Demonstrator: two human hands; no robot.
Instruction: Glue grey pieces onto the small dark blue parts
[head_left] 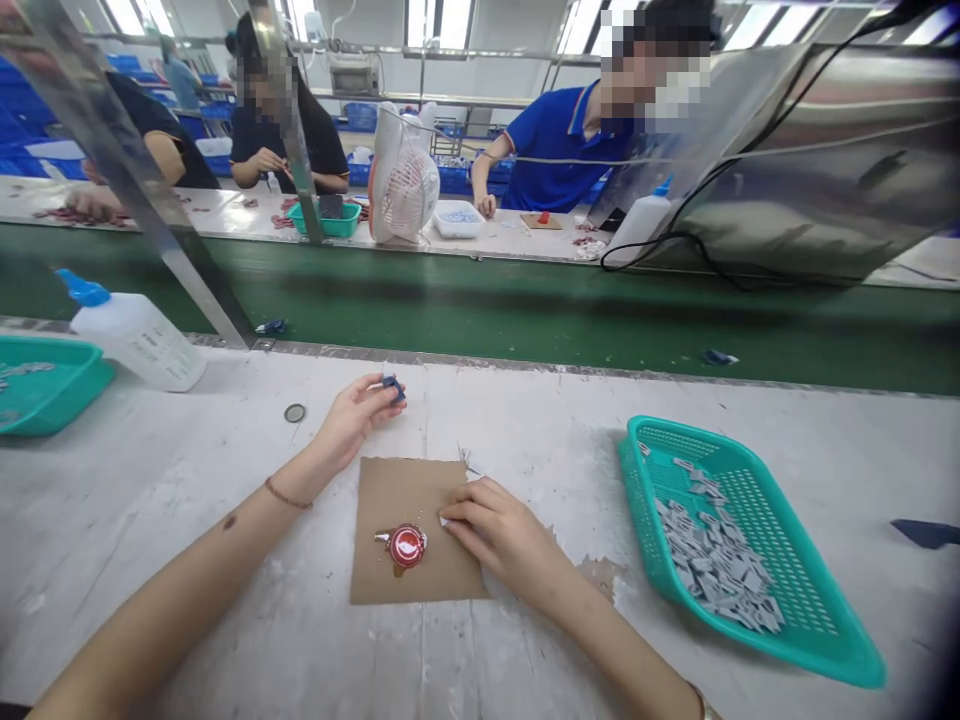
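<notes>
Above the back edge of a brown cardboard square (375, 580), my left hand (365, 412) pinches a small dark blue piece (393, 390). My right hand (487, 520) is over the cardboard's right side, its fingers closed on a tiny whitish piece (444, 521). Between my hands and nearer to me, a round red cap-like item (407, 546) with a shiny top lies on the cardboard, with a white bit at its left and a brown wet-looking patch around it. Neither hand touches the red item.
A green basket (806, 560) of small grey pieces stands at right, another green tray (67, 400) at far left. Near that tray is a white bottle (142, 335) with a blue tip. A bottle cap (295, 412) lies behind my left forearm. Several people work beyond the green belt (450, 310).
</notes>
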